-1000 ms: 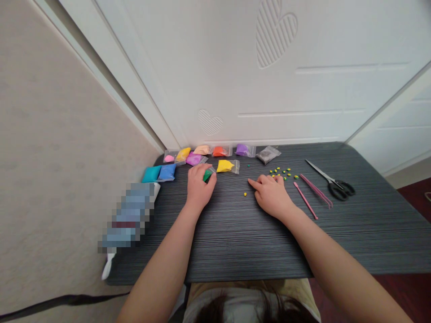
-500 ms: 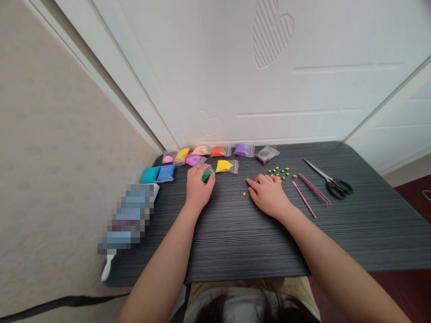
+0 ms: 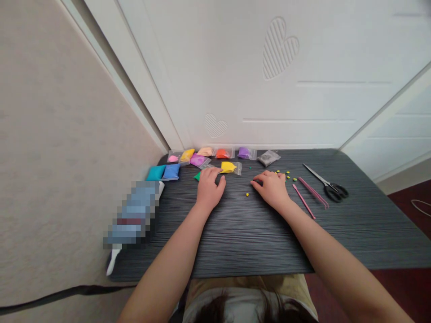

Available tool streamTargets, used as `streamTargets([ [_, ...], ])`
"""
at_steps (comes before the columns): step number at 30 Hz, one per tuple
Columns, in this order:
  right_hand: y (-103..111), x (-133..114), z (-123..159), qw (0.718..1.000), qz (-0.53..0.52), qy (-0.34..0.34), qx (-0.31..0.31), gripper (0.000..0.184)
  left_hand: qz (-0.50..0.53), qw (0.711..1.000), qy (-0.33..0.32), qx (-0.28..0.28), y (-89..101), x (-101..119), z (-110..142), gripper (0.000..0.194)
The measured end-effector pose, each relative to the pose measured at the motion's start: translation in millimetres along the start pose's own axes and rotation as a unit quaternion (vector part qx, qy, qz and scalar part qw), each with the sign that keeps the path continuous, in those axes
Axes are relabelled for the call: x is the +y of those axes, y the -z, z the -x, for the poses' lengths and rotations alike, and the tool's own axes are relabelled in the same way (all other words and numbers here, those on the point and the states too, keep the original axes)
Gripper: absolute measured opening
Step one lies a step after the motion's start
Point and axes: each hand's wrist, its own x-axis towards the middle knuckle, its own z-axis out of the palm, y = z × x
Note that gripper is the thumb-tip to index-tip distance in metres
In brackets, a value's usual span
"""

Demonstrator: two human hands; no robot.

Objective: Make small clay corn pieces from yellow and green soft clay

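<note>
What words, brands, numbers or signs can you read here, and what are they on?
No text can be read.
Package at left: its front is pixelated, so any label is unreadable.
Small plastic bags: no legible print.
Scissors: no legible marking.
White panel: two striped hearts, no lettering.

Yellow packet (image 3: 228,167), green packet (image 3: 197,176), yellow-and-green pieces (image 3: 295,180), pink tweezers (image 3: 310,187), black-handled scissors (image 3: 326,181); dark grey table (image 3: 249,242) with fine streaks

Soft, even light covers the white door (image 3: 235,67) and dark desk (image 3: 229,242); edges stretch, pixel blocks hide one packet (image 3: 134,215)
</note>
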Motion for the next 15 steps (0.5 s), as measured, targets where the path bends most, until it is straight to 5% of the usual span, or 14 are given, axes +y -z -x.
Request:
streamTargets([
  [8,9.6,-7.7,1.9,0.999,-0.034,0.020,-0.013,0.020,0.004,1.000,-0.007,0.004,0.5,1.1,1.8,0.019],
  [15,33.8,-15.2,61.0,0.978,-0.091,0.152,-0.108,0.017,0.005,1.000,-0.005,0.003,-7.5,-2.8,1.6,0.019],
])
